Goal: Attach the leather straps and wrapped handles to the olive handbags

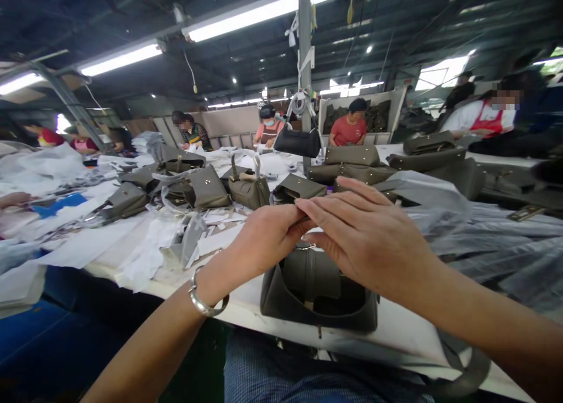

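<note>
An olive-grey handbag (319,321) stands at the table's front edge before me, its mouth gaping toward me and a strap tab (310,277) visible inside. Above its far side my two hands meet at the fingertips. My left hand (268,236) is closed in a pinch, its fingertips partly hidden behind the other hand. My right hand (373,233) reaches over from the right, long fingers laid across the left fingertips and thumb below. A thin dark edge shows between the hands; what it belongs to is hidden. A metal ring glints just under them.
More olive handbags (209,187) stand in a row behind, with others stacked (352,155) at right. Clear plastic wrapping (497,244) covers the right side. White paper sheets (83,233) lie at left. A black bag (298,142) hangs from a post. Several people sit across the tables.
</note>
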The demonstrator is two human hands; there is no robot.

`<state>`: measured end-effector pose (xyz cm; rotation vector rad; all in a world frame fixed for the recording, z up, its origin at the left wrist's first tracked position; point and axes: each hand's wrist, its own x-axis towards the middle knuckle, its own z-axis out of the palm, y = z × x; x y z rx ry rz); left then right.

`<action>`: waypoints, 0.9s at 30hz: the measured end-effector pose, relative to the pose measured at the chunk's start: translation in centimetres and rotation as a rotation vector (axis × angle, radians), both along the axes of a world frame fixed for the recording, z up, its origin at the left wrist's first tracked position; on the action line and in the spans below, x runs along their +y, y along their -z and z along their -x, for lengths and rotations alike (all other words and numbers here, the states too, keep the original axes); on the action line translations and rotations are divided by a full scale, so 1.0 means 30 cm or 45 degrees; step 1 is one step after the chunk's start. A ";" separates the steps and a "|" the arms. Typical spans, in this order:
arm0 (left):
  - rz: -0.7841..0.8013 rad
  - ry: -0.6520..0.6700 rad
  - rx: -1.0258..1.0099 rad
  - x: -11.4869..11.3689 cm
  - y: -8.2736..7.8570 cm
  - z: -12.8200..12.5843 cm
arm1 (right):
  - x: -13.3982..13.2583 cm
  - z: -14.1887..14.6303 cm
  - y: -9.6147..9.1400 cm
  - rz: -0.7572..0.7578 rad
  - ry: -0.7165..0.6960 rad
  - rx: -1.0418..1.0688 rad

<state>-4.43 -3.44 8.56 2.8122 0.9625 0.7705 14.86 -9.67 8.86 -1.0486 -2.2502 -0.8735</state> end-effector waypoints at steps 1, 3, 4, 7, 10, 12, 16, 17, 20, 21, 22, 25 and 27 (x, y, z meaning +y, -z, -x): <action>-0.028 0.022 0.028 0.004 -0.004 -0.013 | 0.004 0.007 -0.001 0.045 0.046 -0.032; -0.005 0.050 0.072 0.028 0.005 -0.020 | 0.020 -0.018 0.014 0.154 0.192 -0.078; 0.016 0.026 0.068 0.046 0.021 -0.016 | 0.030 -0.046 0.028 0.207 0.267 -0.083; 0.024 -0.156 0.084 0.108 0.110 -0.009 | 0.070 -0.155 0.085 0.301 0.469 0.074; 0.173 -0.194 0.319 0.157 0.213 -0.032 | 0.108 -0.241 0.133 0.541 0.492 0.516; 0.296 -0.119 0.413 0.178 0.257 -0.054 | 0.123 -0.264 0.158 0.780 0.375 0.855; 0.368 -0.008 0.266 0.195 0.264 -0.057 | 0.127 -0.247 0.209 1.108 0.093 1.399; 0.411 0.015 0.143 0.195 0.258 -0.048 | 0.126 -0.236 0.222 1.198 0.032 1.498; 0.579 0.046 -0.274 0.177 0.250 -0.016 | 0.132 -0.196 0.255 1.478 -0.119 1.691; 0.622 0.046 -0.367 0.166 0.254 -0.009 | 0.138 -0.180 0.262 1.560 -0.174 1.733; 0.657 0.050 -0.442 0.155 0.263 -0.006 | 0.145 -0.162 0.266 1.642 -0.236 1.760; 0.711 0.085 -0.580 0.121 0.296 -0.009 | 0.169 -0.099 0.268 1.864 -0.410 1.819; 0.690 0.090 -0.630 0.105 0.315 -0.013 | 0.183 -0.060 0.264 1.973 -0.492 1.888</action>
